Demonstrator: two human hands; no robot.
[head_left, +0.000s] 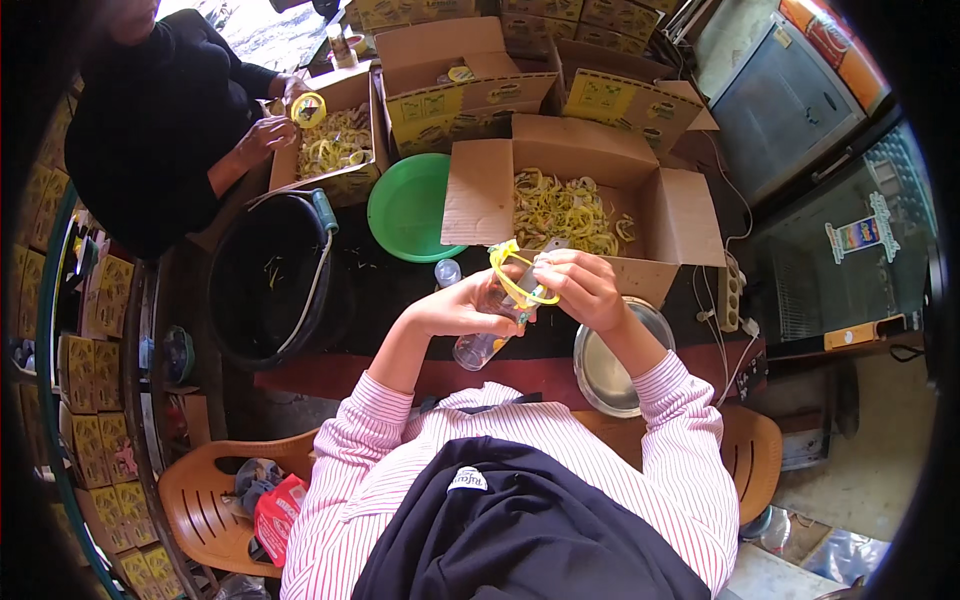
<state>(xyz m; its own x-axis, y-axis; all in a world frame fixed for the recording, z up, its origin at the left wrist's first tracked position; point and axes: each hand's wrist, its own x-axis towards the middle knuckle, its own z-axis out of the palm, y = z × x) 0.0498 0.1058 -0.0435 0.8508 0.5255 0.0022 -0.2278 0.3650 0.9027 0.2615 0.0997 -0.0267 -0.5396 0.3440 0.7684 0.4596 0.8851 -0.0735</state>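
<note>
my left hand (pixel 455 309) has its fingers wrapped round the jar (pixel 477 352); my right hand (pixel 585 291) bunches at its yellow ring (pixel 515 291), hold unclear. slack left grip could drop it.

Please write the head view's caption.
Left hand holding a clear container, right hand at its yellow ring, near an open carton.

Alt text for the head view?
A person's left hand and right hand hold a yellow loop by a clear container, over a dark table. Beyond are an open cardboard box of yellow pieces and a green basin; left, a black bucket. Upper left, a co-worker in black handles a yellow-rimmed item by another box.
</note>
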